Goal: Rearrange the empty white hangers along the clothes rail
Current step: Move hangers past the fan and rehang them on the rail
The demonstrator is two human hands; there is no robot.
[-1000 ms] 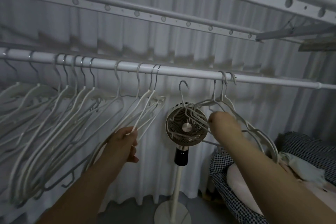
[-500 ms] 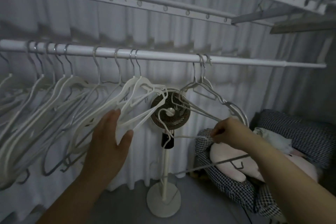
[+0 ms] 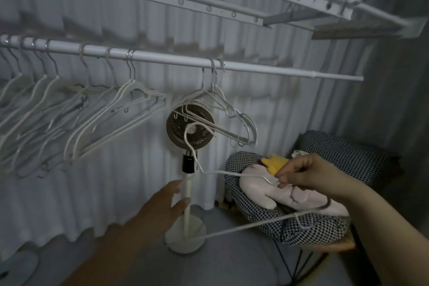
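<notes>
The left hand (image 3: 160, 211) is nearest, low in the view, fingers spread and empty, blurred. Just beyond its fingertips stands the white pole of a pedestal fan (image 3: 190, 127), whose round head rises above the hand. To the right, the right hand (image 3: 299, 174) is clenched around the shoulder of a loose white hanger (image 3: 232, 173) — off the rail, held below it. From that grip the hanger's wire neck runs left and curves up into a hook in front of the fan head, so the hook points up and left; its lower bar slants from under the right wrist down-left toward the fan's base. The long axis lies roughly sideways, tilted.

Directly behind the right hand sits a chequered chair (image 3: 343, 153) holding a pale pink plush toy (image 3: 262, 193) with a yellow piece by the knuckles.

Farther back and above both hands runs the clothes rail (image 3: 255, 68). A pair of hangers (image 3: 222, 109) hangs from it above the fan, up-left of the right hand; a crowded row of hangers (image 3: 76, 121) fills the rail above and left of the left hand — hooks over the rail, bodies slanting down-left. A white curtain (image 3: 116, 193) closes the back.
</notes>
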